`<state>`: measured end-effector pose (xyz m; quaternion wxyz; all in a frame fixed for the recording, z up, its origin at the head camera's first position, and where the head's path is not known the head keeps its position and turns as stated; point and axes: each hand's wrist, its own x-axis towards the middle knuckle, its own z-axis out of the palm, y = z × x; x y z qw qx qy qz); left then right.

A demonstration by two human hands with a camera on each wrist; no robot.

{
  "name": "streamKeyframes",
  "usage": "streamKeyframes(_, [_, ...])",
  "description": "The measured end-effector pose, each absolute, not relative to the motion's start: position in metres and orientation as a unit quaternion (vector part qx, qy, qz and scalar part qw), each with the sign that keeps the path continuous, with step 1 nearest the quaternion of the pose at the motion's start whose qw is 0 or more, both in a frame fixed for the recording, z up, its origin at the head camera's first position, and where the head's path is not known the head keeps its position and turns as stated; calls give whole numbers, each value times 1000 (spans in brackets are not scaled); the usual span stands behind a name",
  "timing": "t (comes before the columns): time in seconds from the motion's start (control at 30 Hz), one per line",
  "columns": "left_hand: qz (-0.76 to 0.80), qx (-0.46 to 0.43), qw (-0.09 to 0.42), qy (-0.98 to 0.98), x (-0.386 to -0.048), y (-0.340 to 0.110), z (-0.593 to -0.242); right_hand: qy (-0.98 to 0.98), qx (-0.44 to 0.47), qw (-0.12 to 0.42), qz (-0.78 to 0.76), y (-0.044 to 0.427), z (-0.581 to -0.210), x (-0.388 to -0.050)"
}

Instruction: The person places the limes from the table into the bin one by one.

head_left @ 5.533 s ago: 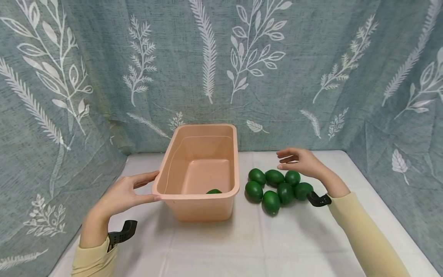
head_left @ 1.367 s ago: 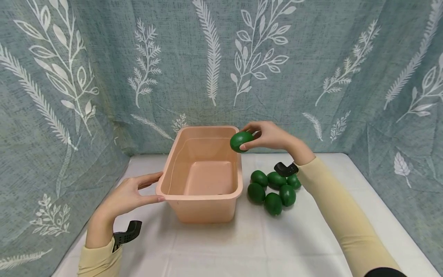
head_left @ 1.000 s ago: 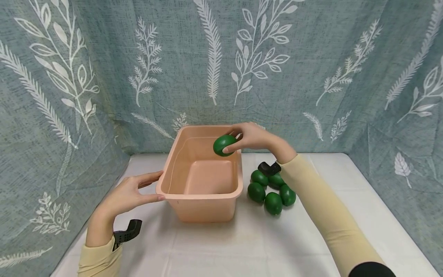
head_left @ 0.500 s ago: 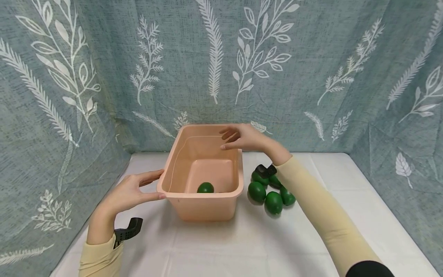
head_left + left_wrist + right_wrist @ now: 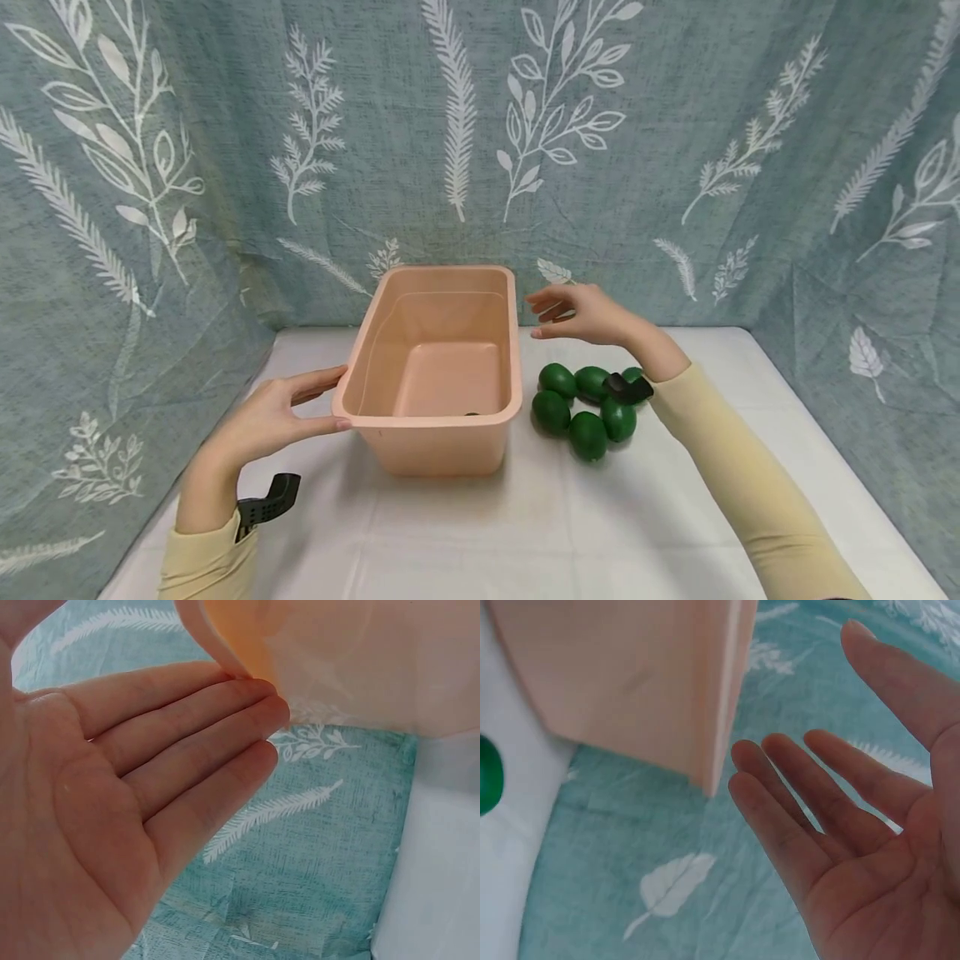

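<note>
A peach plastic bin (image 5: 438,446) stands on the white cloth. My left hand (image 5: 266,417) touches its left rim with nearly straight fingers and the thumb near the front corner; in the left wrist view the fingertips meet the rim. Outside the bin's right side, my right hand (image 5: 581,315) hangs in the air, fingers loosely bent, holding nothing. Below it lies a cluster of several glossy dark green oval fruits (image 5: 588,436), like avocados or limes. The sleeve and wrist strap partly cover the rear ones. The bin's front wall hides most of its near floor, with a dark sliver (image 5: 472,414) showing.
A blue-green cloth (image 5: 375,125) with white leaf prints hangs behind and at both sides. White cloth (image 5: 450,533) covers the table in front of the bin. Each wrist carries a black strap mount (image 5: 270,500).
My right hand carried a green fruit over the bin, let it drop inside, and has moved back right past the rim. The fruit has rolled mostly out of sight. My left hand stays at the rim.
</note>
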<state>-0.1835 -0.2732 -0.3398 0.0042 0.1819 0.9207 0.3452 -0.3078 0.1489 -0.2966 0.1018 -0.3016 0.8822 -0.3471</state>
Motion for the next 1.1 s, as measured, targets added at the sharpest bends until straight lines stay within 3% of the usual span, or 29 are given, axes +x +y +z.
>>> streamKeyframes(1.1, [335, 184, -4, 924, -185, -276, -341, 923, -183, 64, -333, 275, -392, -284])
